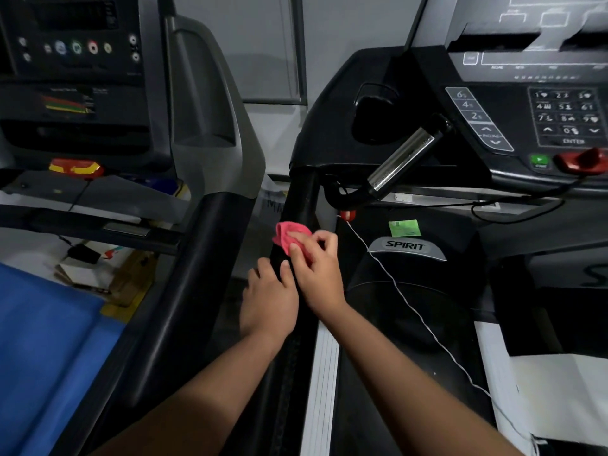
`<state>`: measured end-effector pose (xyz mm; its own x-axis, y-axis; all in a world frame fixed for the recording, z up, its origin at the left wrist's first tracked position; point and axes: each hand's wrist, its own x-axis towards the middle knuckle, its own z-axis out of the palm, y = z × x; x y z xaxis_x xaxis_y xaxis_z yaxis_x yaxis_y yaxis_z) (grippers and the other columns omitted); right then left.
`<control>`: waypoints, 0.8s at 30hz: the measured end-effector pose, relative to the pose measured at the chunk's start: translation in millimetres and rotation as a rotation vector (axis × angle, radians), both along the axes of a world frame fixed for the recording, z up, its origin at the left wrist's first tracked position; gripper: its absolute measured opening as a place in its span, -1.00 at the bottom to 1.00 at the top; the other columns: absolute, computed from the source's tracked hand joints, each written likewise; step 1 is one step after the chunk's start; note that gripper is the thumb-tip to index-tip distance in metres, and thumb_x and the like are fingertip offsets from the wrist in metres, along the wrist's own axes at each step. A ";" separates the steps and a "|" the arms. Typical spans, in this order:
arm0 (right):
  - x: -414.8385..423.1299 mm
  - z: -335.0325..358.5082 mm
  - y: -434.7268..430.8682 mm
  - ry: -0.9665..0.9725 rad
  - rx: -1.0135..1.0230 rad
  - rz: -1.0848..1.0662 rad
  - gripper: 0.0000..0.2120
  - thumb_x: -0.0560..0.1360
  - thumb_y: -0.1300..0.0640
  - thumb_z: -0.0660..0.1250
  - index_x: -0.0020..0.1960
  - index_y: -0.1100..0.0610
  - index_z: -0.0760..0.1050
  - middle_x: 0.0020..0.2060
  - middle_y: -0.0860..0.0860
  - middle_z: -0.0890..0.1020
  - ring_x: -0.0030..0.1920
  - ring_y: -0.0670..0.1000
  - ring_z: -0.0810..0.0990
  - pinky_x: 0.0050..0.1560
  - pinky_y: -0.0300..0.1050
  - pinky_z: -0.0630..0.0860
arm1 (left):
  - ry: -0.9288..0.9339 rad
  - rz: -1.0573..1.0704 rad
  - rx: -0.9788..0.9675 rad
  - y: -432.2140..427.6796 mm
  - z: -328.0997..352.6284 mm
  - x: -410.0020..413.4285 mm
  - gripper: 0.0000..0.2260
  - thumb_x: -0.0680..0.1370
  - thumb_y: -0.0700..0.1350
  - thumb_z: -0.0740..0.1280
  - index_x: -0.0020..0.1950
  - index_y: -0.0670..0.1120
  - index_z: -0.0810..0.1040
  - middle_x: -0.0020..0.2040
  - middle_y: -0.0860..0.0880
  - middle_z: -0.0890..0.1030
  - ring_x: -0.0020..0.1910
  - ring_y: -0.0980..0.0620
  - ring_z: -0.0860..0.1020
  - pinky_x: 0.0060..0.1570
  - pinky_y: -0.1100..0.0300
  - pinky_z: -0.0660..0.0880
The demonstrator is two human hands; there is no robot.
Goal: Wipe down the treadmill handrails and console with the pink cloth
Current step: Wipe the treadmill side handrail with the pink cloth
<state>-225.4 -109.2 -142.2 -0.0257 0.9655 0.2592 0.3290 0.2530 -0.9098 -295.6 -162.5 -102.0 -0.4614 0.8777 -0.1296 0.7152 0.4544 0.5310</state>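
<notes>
Two hands sit on the black handrail: nearer, the left hand grips it; just beyond, the right hand pinches the pink cloth against it. Its long axis runs onward, away from the person, toward the console.

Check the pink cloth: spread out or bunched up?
Bunched: the pink cloth sits as a crumpled wad, gripped by the right hand against the black handrail; no flat edges show.
</notes>
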 end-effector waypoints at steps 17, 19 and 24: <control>6.7 17.4 15.2 -0.113 -0.043 0.072 -0.74 0.57 0.07 0.24 0.21 0.06 0.56 0.00 -0.09 0.30 -0.06 -0.11 0.43 -0.07 -0.23 0.41 | -0.015 0.003 0.006 1.5 -1.9 -2.2 -0.60 0.65 0.10 0.00 0.35 -0.12 0.31 0.30 -0.16 0.42 0.21 -0.20 0.45 0.11 -0.01 0.37; -0.6 27.8 32.3 -0.213 -0.055 0.017 -0.72 0.58 0.06 0.21 0.23 0.05 0.54 0.02 -0.06 0.30 -0.05 -0.05 0.44 -0.14 -0.19 0.39 | -0.021 0.006 0.002 1.8 -1.3 -2.3 -0.60 0.65 0.10 0.00 0.36 -0.12 0.30 0.31 -0.17 0.41 0.22 -0.21 0.44 0.12 -0.01 0.36; -18.7 46.8 49.2 -0.607 -0.024 -0.042 -0.75 0.57 0.07 0.17 0.14 0.12 0.54 0.14 0.07 0.34 0.05 0.13 0.41 -0.11 0.03 0.50 | -0.032 0.010 0.016 1.6 -0.1 -2.2 -0.65 0.65 0.07 0.01 0.29 -0.13 0.33 0.27 -0.20 0.43 0.19 -0.25 0.45 0.06 -0.02 0.37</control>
